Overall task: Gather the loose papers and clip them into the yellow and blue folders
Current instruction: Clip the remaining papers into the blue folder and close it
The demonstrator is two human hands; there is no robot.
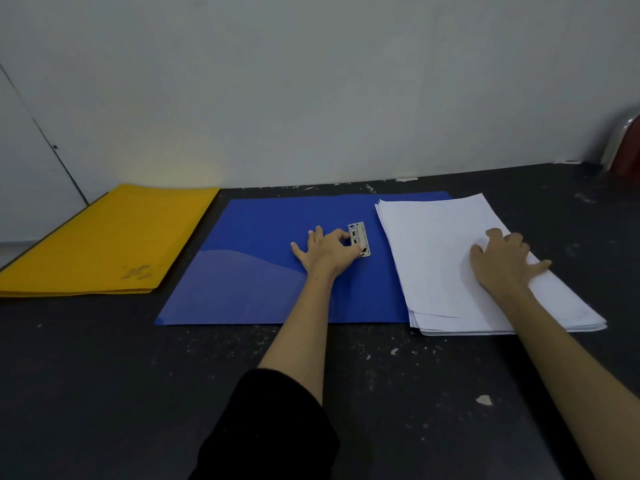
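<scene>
The blue folder [256,265] lies open and flat in the middle of the dark table. Its metal clip [360,237] sits near the folder's spine, and my left hand [327,252] has thumb and fingers closed on that clip. A stack of white papers [446,258] lies on the folder's right half, slightly fanned at the near edge. My right hand [504,263] rests flat on the stack with fingers spread. The yellow folder [107,240] lies shut at the far left, touched by neither hand.
The dark table [138,393] is speckled with small white scraps. A grey wall runs along its far edge. A red and silver object [623,147] stands at the far right corner.
</scene>
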